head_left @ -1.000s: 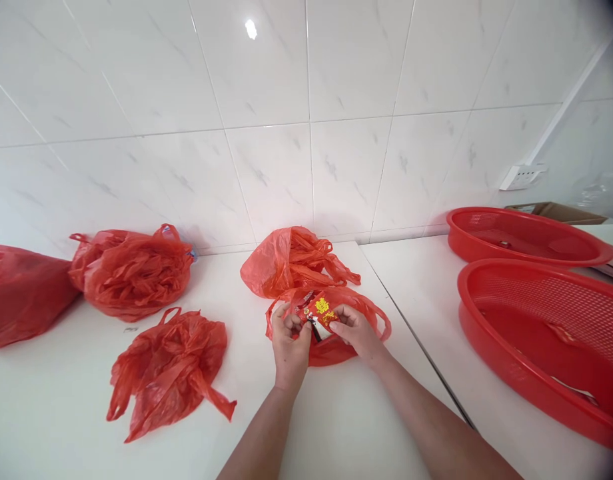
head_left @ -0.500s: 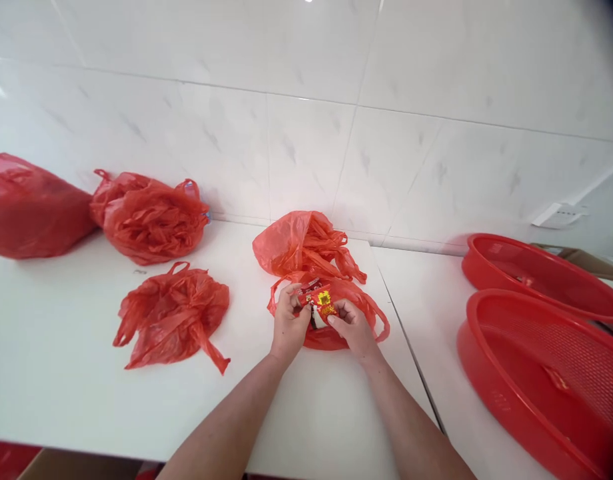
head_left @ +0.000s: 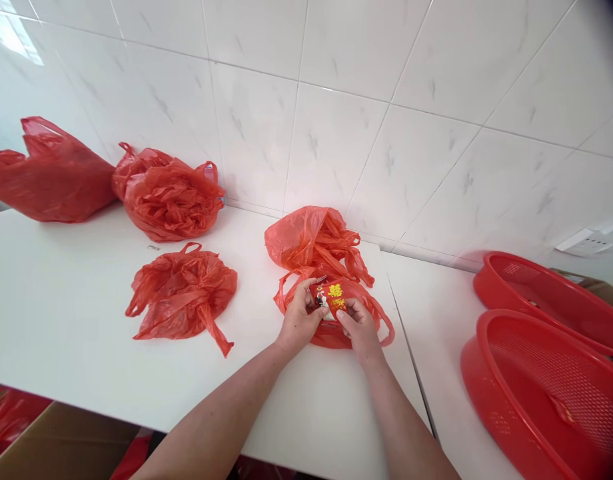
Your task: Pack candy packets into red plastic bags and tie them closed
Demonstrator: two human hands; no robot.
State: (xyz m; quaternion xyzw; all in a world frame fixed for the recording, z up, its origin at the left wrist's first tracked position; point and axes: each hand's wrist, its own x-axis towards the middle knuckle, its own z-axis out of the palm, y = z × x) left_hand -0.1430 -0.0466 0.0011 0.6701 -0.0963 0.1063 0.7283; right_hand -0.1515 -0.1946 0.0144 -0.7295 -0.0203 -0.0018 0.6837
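Both my hands pinch a small red packet (head_left: 330, 297) with yellow characters and a little picture on it. My left hand (head_left: 299, 320) grips its left edge and my right hand (head_left: 358, 326) grips its lower right edge. The packet is held just above an open red plastic bag (head_left: 374, 315) that lies flat on the white table (head_left: 61, 313). Right behind that bag sits a crumpled red plastic bag (head_left: 309, 241).
More red plastic bags lie on the table: a flattened one (head_left: 182, 295) at centre left, a bunched one (head_left: 169, 199) and a fuller one (head_left: 51, 173) against the tiled wall. Two red mesh baskets (head_left: 536, 380) (head_left: 541, 293) sit at the right. A cardboard box (head_left: 51, 447) stands below the table edge.
The view has swung left and down, so everything sits further right and lower. My hands turned the packet slightly and kept their grip over the open bag.
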